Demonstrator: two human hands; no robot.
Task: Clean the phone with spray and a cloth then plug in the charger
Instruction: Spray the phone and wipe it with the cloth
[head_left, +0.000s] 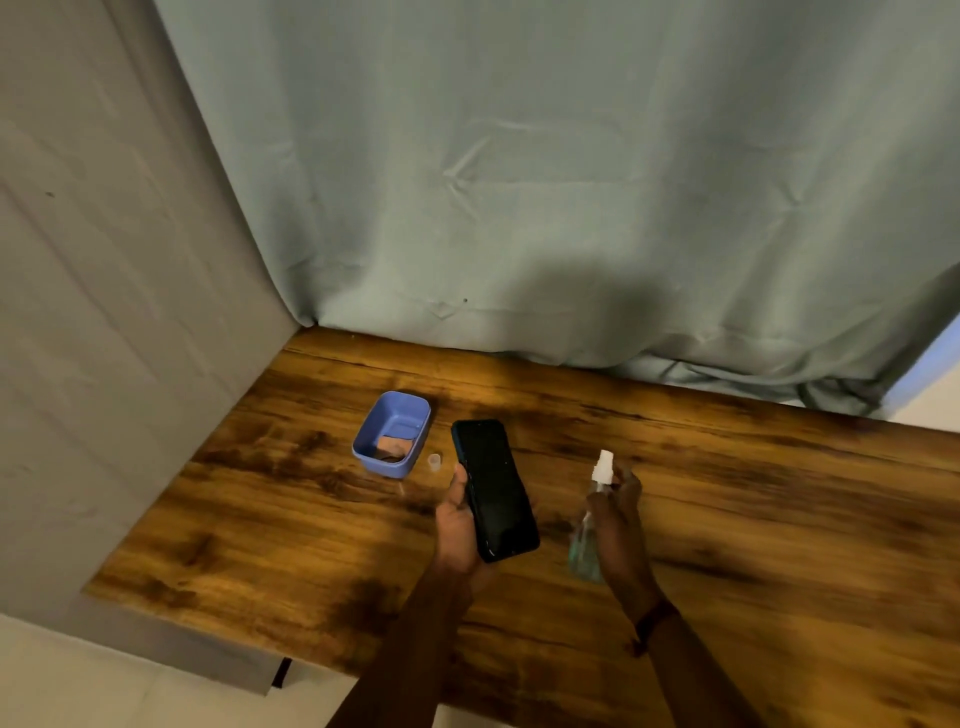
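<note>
My left hand (457, 525) holds a black phone (493, 488) by its left edge, screen up, above the wooden table (779, 519). To its right, my right hand (621, 525) grips a clear spray bottle (589, 540) with a white nozzle (603, 466), upright and slightly tilted; the nozzle stands a short way from the phone. A small clear cap (434, 462) stands on the table just left of the phone. A folded orange-brown cloth (395, 447) lies inside the blue tub (410, 410). No charger is visible.
The blue tub sits on the table to the left of the phone. A grey-green curtain (571, 208) hangs along the table's back edge, and a grey panel (104, 312) closes off the left side. The table's near-left edge drops to a pale floor (78, 686).
</note>
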